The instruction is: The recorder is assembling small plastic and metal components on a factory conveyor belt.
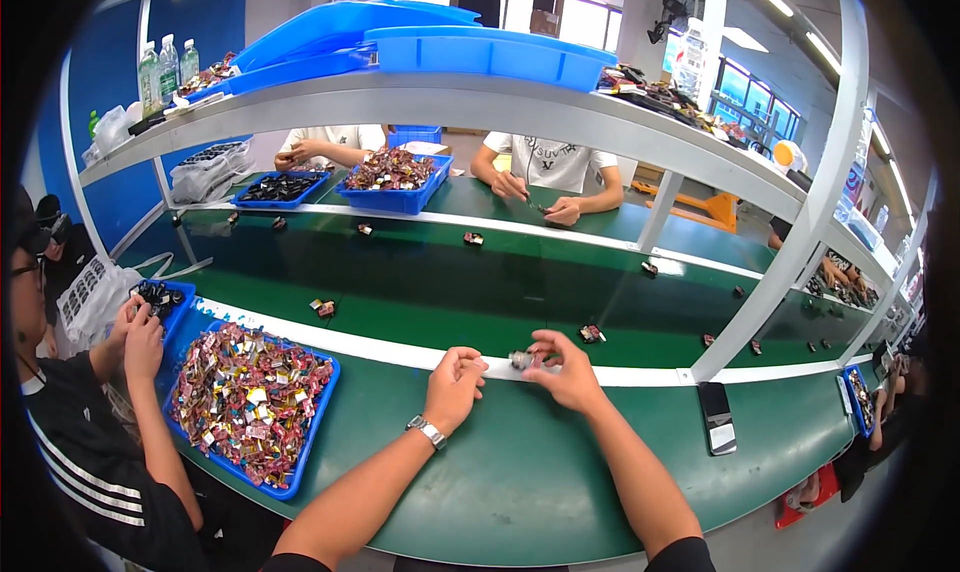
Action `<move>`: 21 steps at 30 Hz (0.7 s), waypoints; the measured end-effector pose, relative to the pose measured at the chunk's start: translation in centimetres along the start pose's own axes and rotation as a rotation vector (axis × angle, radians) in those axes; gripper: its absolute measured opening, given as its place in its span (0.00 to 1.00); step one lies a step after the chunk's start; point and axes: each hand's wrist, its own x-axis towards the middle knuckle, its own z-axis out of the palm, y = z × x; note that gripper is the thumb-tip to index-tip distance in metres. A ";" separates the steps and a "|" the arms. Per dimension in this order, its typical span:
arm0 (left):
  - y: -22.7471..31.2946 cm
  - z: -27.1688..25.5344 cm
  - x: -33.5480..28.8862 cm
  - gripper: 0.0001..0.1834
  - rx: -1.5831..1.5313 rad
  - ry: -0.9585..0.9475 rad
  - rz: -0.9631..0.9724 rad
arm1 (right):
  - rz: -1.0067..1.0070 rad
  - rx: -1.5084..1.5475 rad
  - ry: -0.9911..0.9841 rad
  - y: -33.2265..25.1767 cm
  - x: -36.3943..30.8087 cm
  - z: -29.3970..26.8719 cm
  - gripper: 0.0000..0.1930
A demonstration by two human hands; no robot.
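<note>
My right hand (566,374) pinches a small electronic part (522,360), greyish and blurred, with a pinkish side, over the white rail at the belt's near edge. To its left, my left hand (455,384) has its fingers curled together, a metal watch on the wrist; whatever lies between the fingertips is hidden. A short gap separates the two hands. Beyond my right hand, a small pink-and-black part (591,333) lies on the dark green belt (480,292). A blue tray (290,490) heaped with similar pink, yellow and white parts stands left of my left forearm.
A black-and-white phone (717,419) lies on the green table at right, beside a white post (790,252). Overhead, a shelf carries blue bins (490,57). Co-workers sit at left and across the belt, near another filled blue tray (425,200).
</note>
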 end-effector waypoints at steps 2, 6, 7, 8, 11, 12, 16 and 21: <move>0.8 -0.7 0.3 0.12 -0.056 -0.201 -0.090 | -0.059 -0.049 -0.154 -2.1 -1.9 -1.2 0.38; 0.8 0.2 0.7 0.26 -0.071 -0.841 -0.361 | -0.104 -0.077 -0.282 -5.0 -4.9 -2.7 0.43; 0.5 0.7 0.7 0.27 -0.069 -0.888 -0.397 | -0.206 -0.232 -0.282 -5.0 -5.2 -3.0 0.43; 0.6 0.2 0.5 0.29 -0.138 -0.867 -0.411 | -0.220 -0.188 -0.311 -4.8 -5.1 -2.8 0.42; 1.4 -1.3 -0.2 0.29 -0.123 -0.795 -0.345 | -0.179 -0.139 -0.276 -4.2 -5.0 -0.9 0.37; 1.6 -1.3 -0.5 0.27 -0.112 -0.727 -0.344 | -0.189 -0.133 -0.262 -4.1 -5.1 -0.6 0.36; 1.3 0.1 -0.4 0.21 -0.162 -0.612 -0.308 | -0.354 -0.120 -0.137 -3.0 -6.0 -0.8 0.29; 0.8 1.2 -0.9 0.18 -0.123 -0.544 -0.241 | -0.417 -0.213 -0.038 -2.9 -6.8 -0.3 0.11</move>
